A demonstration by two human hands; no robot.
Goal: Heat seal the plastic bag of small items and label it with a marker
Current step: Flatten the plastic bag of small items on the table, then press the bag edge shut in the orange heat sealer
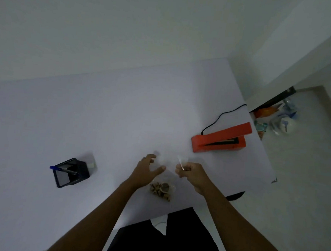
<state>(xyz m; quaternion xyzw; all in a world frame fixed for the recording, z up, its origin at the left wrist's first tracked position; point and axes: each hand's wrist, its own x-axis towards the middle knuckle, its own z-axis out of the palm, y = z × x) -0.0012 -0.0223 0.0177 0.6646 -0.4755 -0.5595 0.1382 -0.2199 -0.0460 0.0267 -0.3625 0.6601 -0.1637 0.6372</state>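
We have the clear plastic bag [168, 180] lying on the table [103, 112] near its front edge, between our two hands. The small items [160, 190] are heaped at its near end. Our right hand [191, 172] pinches the bag's far edge, fingers curled. Our left hand [148, 169] is spread and relaxed beside the other corner, and we cannot tell whether it touches the film.

We judge the step to be taking up the bag's mouth for sealing. To do it well, we should catch the second corner too, draw the mouth flat and taut, and keep the items at the bottom. Then we lay the mouth straight across the bar of the orange heat sealer [221, 137], which stands to our right with its arm raised.

The film almost vanishes against the pale table, so its outline and mouth are hard to trace. The items are only brownish blurs. Of the marker [65, 170] we see a blue cap and a dark barrel in the black pen holder [82, 170].
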